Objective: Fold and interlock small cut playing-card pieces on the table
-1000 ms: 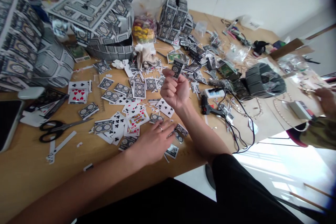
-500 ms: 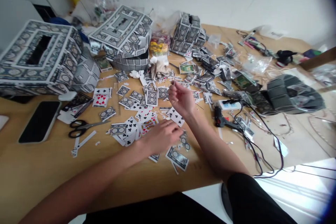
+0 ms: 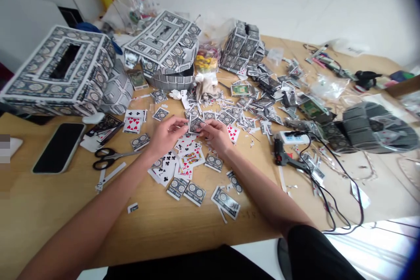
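Observation:
Between my two hands, above the pile of playing cards, is a patterned card piece [image 3: 196, 124]. My left hand [image 3: 168, 134] pinches its left edge, and my right hand [image 3: 215, 134] pinches its right edge. Below them lie face-up cards, among them a court card [image 3: 191, 157] and a clubs card [image 3: 166, 167]. Several cut card pieces with patterned backs lie nearer to me, such as one long piece [image 3: 225, 202]. Left of the pile, black-handled scissors [image 3: 105, 157] rest on the wooden table [image 3: 147, 236].
A phone [image 3: 59, 148] lies at the left. Card-covered boxes [image 3: 59, 68] stand at the back left. On the right are a glue gun [image 3: 287, 157] with black cables, a white power strip [image 3: 293, 137] and a round grey card-built form [image 3: 377, 127]. Scraps cover the back middle.
My left hand has moved up and away from the near cards, and my right hand has come down beside it. Both now hold one card piece. The view has shifted slightly.

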Action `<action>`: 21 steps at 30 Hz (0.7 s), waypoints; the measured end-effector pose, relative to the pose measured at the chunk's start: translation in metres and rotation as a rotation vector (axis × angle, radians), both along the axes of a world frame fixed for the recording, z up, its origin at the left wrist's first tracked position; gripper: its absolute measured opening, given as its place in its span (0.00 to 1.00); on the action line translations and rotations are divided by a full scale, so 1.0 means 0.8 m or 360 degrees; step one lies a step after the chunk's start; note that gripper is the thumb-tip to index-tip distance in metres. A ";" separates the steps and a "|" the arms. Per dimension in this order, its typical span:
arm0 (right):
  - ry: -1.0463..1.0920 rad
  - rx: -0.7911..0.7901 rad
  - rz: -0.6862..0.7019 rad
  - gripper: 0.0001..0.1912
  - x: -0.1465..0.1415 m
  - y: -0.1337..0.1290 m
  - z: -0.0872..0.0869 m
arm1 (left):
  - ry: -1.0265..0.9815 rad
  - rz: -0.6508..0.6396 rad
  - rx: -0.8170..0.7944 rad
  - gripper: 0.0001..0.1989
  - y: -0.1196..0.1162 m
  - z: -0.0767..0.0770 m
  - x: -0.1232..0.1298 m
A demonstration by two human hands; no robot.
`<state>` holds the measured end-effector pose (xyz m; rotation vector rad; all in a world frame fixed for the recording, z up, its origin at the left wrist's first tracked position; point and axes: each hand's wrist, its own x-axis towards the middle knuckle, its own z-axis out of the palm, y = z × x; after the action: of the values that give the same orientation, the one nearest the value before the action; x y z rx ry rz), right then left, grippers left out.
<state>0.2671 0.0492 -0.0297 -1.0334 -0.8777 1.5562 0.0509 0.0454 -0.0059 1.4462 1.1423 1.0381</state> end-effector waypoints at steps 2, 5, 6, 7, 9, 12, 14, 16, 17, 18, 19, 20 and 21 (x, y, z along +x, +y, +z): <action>-0.0043 0.0009 0.0057 0.23 -0.001 -0.001 -0.006 | -0.0026 0.0002 -0.0005 0.16 0.000 -0.008 0.001; -0.0064 0.0010 0.0104 0.25 -0.003 -0.003 -0.010 | -0.0053 0.0087 -0.0021 0.16 0.002 -0.020 0.000; -0.0060 0.0017 0.0100 0.26 -0.003 -0.004 -0.010 | -0.0066 0.0124 -0.0039 0.17 0.002 -0.023 0.000; -0.0057 0.0027 0.0095 0.27 -0.004 -0.005 -0.009 | -0.0080 0.0161 -0.0058 0.17 0.002 -0.026 0.000; -0.0071 0.0059 0.0098 0.30 -0.006 -0.008 -0.006 | -0.0102 0.0213 -0.0094 0.17 0.001 -0.030 -0.001; -0.0148 0.0121 0.0140 0.30 -0.009 -0.015 0.000 | -0.0099 0.0234 -0.0117 0.16 -0.002 -0.030 0.000; -0.0227 0.0167 0.0164 0.29 -0.011 -0.019 0.003 | -0.0093 0.0224 -0.0123 0.15 -0.004 -0.030 0.001; -0.0315 0.0205 0.0175 0.28 -0.012 -0.021 0.004 | -0.0071 0.0213 -0.0100 0.14 -0.004 -0.030 0.000; -0.0353 0.0220 0.0180 0.28 -0.012 -0.022 0.005 | -0.0053 0.0210 -0.0074 0.13 -0.004 -0.031 0.000; -0.0386 0.0231 0.0187 0.28 -0.012 -0.023 0.005 | -0.0028 0.0208 -0.0040 0.12 -0.004 -0.032 -0.001; -0.0412 0.0240 0.0193 0.28 -0.012 -0.023 0.005 | 0.0003 0.0206 -0.0002 0.11 -0.004 -0.033 -0.002; -0.0432 0.0247 0.0201 0.27 -0.012 -0.023 0.005 | 0.0040 0.0207 0.0038 0.11 -0.004 -0.035 -0.003; -0.0448 0.0255 0.0206 0.27 -0.012 -0.023 0.004 | 0.0079 0.0211 0.0078 0.10 -0.004 -0.036 -0.004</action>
<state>0.2575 0.0309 -0.0262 -1.1125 -1.2644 1.4391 0.0476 0.0420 -0.0348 1.4572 1.2707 1.1340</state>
